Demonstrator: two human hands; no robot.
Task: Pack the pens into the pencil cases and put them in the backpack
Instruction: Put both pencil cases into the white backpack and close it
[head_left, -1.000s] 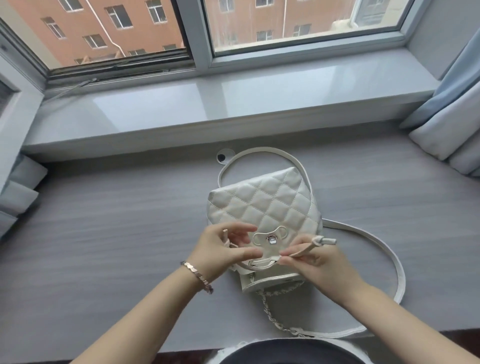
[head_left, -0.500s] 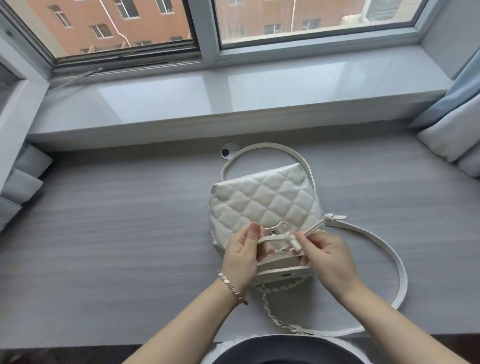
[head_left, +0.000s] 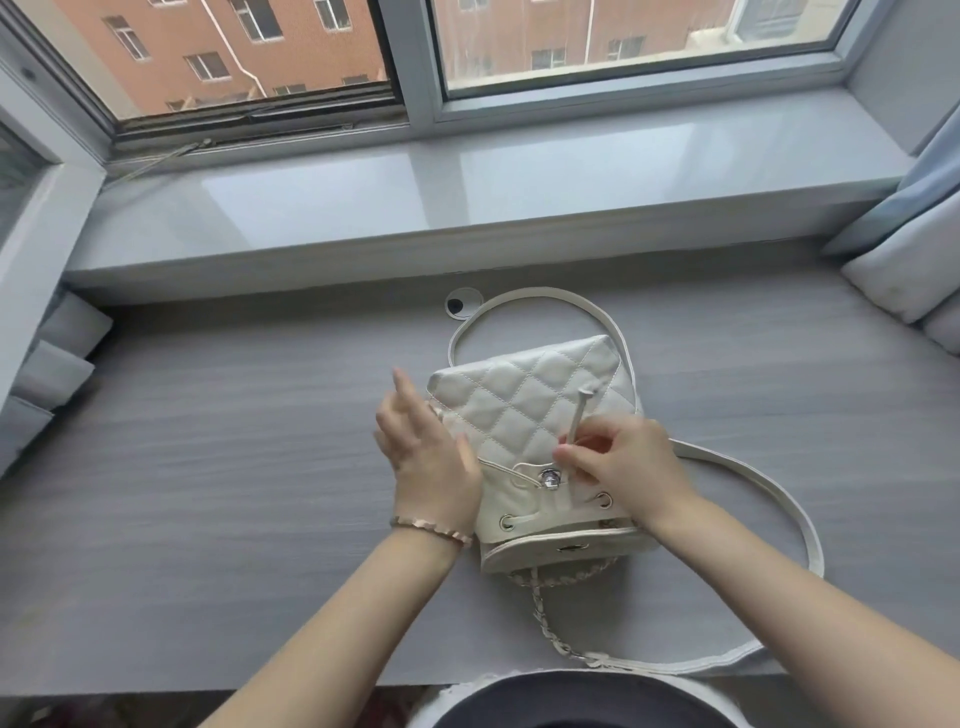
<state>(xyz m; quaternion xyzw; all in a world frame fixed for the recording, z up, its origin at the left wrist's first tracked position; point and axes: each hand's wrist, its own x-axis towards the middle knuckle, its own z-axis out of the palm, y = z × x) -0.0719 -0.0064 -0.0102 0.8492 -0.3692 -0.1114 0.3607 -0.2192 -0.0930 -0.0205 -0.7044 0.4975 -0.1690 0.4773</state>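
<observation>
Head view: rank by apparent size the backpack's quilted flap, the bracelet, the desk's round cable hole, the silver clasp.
1. quilted flap
2-3. bracelet and cable hole: similar in area, bracelet nearer the camera, so unranked
4. silver clasp

One quilted backpack (head_left: 524, 400), one left hand (head_left: 431, 457), one right hand (head_left: 628, 467), one drawstring (head_left: 579, 415), two metal eyelets (head_left: 506, 522), one bracelet (head_left: 431, 530), one grey desk (head_left: 208, 467)

no readable txt, labels or nos. anywhere.

The backpack (head_left: 524, 410) lies on the table (head_left: 208, 467), before the windowsill (head_left: 467, 192).
</observation>
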